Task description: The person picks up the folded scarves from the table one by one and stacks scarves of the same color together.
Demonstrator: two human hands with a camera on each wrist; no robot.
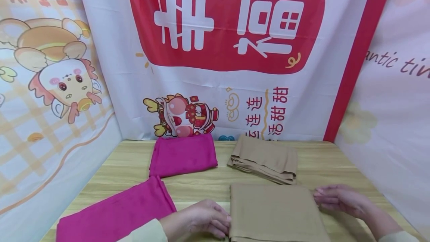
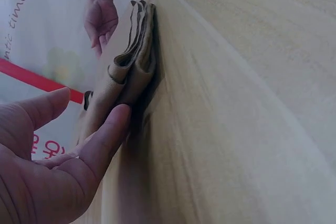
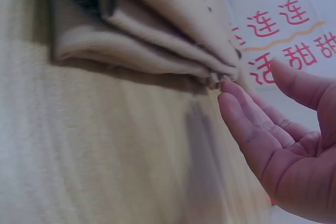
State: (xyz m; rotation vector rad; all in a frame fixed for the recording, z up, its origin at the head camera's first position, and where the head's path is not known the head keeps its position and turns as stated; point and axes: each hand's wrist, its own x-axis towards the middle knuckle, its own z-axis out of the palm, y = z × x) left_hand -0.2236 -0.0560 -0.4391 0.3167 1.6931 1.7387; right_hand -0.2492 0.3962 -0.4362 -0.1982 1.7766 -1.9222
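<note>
A folded tan cloth [image 1: 275,210] lies flat at the front of the table, between both hands. My left hand [image 1: 209,219] is at its left edge, fingertips right at the fabric; in the left wrist view the fingers extend toward the stacked folds [image 2: 123,80] and the thumb stands apart. On the other side, my right hand [image 1: 340,199] has its fingertips at the cloth's right edge. The right wrist view shows that hand [image 3: 286,140] with fingers nearly straight, touching a corner of the layered cloth [image 3: 147,30], palm facing it.
Behind the front cloth sits a smaller folded tan cloth [image 1: 265,158]. Two folded magenta cloths lie to the left, one at the back [image 1: 184,155] and one in front [image 1: 117,212]. Printed fabric hangings [image 1: 117,85] enclose the wooden table [image 1: 201,184] at the back and sides.
</note>
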